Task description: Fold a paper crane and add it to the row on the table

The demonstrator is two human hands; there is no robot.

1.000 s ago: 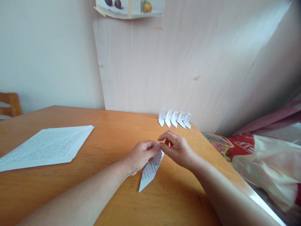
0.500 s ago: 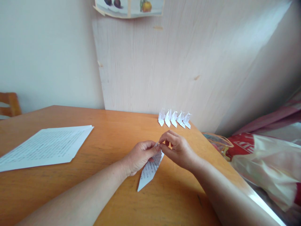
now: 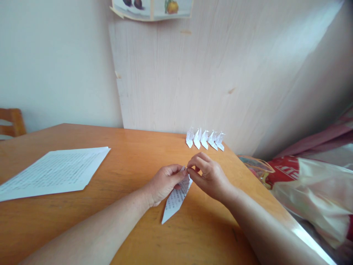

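Between my hands is a folded piece of printed paper (image 3: 176, 200), long and narrow, with its pointed lower end slanting down toward me above the table. My left hand (image 3: 167, 184) grips its upper part between thumb and fingers. At the top tip, my right hand (image 3: 205, 175) pinches the paper with thumb and forefinger, the other fingers curled. The fingertips partly cover the top fold. Several folded paper figures (image 3: 204, 140), white with print, stand in a row near the table's back right edge, beyond my right hand.
A stack of printed sheets (image 3: 60, 171) lies at the left of the wooden table (image 3: 132, 239). Plastic bags (image 3: 311, 184) sit beyond the table's right edge. A wooden chair (image 3: 12, 121) stands at the far left. The wall panel (image 3: 165, 81) rises behind the table.
Almost nothing differs. Both hands keep their grip on the folded paper at nearly the same spot, and the view has shifted very slightly.
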